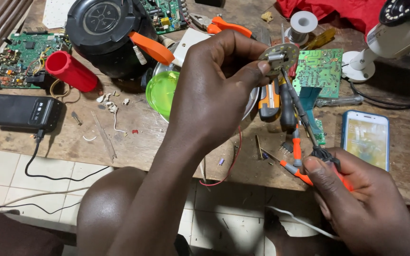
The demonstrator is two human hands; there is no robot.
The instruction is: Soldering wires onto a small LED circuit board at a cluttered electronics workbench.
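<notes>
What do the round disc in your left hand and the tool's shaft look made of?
Round disc: looks like pale circuit board, matte, with a shiny metal part at its centre. Tool shaft: dark, slim, probably metal; its handle in the right hand looks like orange plastic.

Rough worn wooden table (pixel 134 142), glossy green plastic bowl (pixel 161 92), shiny metal-centred round disc (pixel 279 58).

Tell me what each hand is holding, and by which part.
The left hand pinches a small round circuit board by its edge. The right hand holds a soldering iron by its orange handle.
</notes>
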